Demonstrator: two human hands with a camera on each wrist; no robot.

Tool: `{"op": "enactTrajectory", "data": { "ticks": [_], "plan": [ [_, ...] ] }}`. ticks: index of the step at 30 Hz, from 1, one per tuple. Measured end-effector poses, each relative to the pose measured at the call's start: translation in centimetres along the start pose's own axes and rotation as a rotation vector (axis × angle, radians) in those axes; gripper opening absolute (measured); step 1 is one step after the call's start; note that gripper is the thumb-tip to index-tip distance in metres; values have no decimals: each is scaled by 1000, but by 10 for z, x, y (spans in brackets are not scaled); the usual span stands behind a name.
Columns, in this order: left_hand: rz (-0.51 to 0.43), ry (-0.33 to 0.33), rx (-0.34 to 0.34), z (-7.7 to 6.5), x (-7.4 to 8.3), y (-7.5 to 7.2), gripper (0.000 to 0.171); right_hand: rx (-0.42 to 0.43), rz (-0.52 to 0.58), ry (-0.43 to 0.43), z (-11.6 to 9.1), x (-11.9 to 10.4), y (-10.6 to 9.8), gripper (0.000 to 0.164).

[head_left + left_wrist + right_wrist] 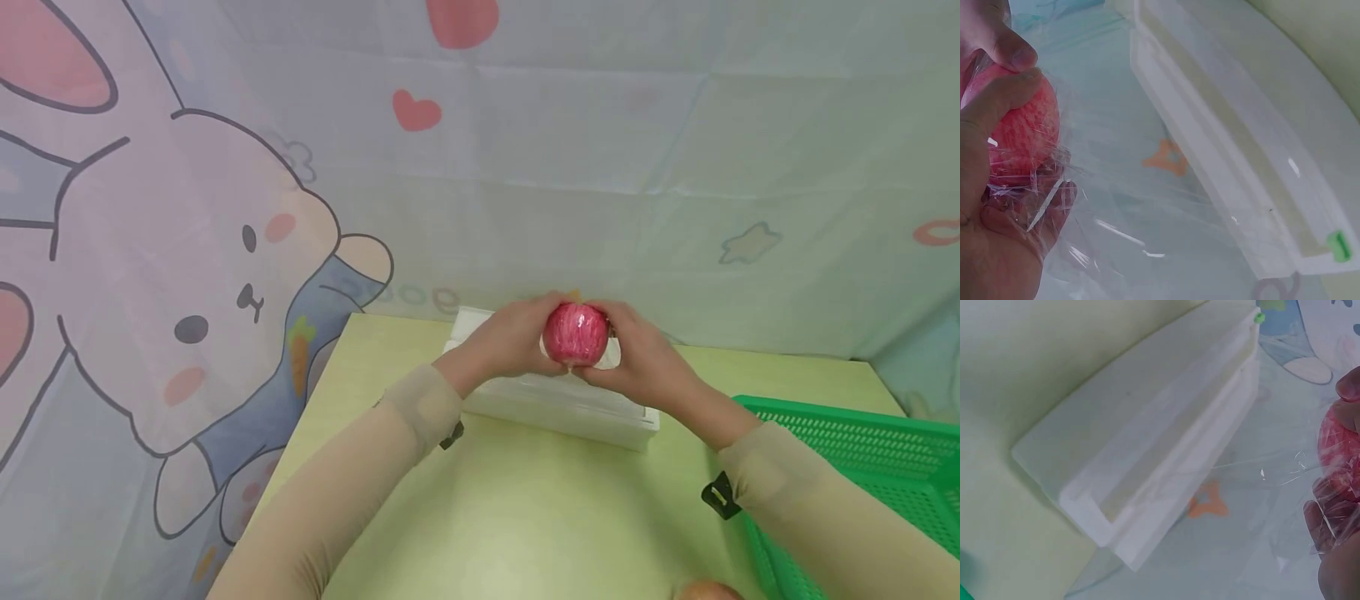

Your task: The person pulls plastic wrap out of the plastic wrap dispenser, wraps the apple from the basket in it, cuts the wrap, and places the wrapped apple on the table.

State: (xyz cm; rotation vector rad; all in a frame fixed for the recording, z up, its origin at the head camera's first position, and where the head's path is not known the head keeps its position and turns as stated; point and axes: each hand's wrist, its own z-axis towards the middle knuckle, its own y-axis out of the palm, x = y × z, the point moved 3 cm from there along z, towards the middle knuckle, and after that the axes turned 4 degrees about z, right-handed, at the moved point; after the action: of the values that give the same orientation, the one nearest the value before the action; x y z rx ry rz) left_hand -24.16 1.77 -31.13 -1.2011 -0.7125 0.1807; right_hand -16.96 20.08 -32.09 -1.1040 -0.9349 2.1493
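A red apple (576, 335) is held up between both hands, above a long white box (555, 412). My left hand (513, 340) grips its left side, and my right hand (647, 358) grips its right side. Clear plastic wrap (1107, 234) covers the apple and the fingers in the left wrist view, and spreads out as a loose sheet toward the box. In the right wrist view, the box (1141, 419) shows a long slot, and the apple (1335, 447) sits at the right edge, partly hidden by fingers.
A green perforated basket (847, 417) stands at the right of the pale yellow-green table (480, 517). Part of a round orange-brown object (707, 592) shows at the bottom edge. Behind the table hangs a printed cloth (570, 133) with a rabbit.
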Motion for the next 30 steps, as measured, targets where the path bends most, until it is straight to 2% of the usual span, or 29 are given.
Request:
{"op": "enactTrajectory", "data": {
  "ticks": [15, 22, 30],
  "plan": [
    [23, 4, 41, 24, 3, -36, 80, -17, -30, 20, 35, -2, -30, 81],
    [48, 10, 94, 31, 6, -55, 79, 1, -55, -12, 51, -7, -44, 79],
    [56, 30, 113, 37, 15, -76, 80, 1, -71, 15, 62, -16, -63, 80]
  ]
}}
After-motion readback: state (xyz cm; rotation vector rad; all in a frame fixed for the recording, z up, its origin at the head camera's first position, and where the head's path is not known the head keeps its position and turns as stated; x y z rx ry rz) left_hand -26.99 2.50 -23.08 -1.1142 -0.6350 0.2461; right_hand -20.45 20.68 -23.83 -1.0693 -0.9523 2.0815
